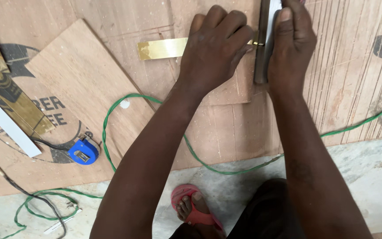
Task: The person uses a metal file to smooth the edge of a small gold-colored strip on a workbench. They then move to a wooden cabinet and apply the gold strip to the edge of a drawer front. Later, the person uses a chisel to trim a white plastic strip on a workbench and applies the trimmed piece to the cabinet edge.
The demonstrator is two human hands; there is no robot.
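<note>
Head camera, looking down on plywood sheets point(226, 128) laid on a concrete floor point(368, 177), where I am crouching over the work. My left hand point(215, 46) is lying knuckles up with the fingers curled down, pressing on a narrow brass-coloured metal strip point(162, 48) that is lying flat across the wood; the hand is covering the strip's right portion, and only the left end and a small bright tip near the fingertips are showing. Whether the fingers are closing around the strip or only bearing down on it, I cannot tell. My right hand point(288, 44) is wrapping closed around a dark, upright-running tool body with a pale edge point(264, 40), the thumb lying along its top; the exact kind of tool is not clear. The tool is meeting the strip's right tip just beside my left fingertips.

A smaller plywood offcut point(89, 84) is lying tilted to the left, well apart from the hands. A blue tape measure point(83, 152) is sitting below it on the printed board. A twisted green cable point(155, 128) is looping across the wood and passing under both forearms. A white strip point(5, 121) is lying at the far left. My foot in a red sandal point(193, 208) is resting on the concrete.
</note>
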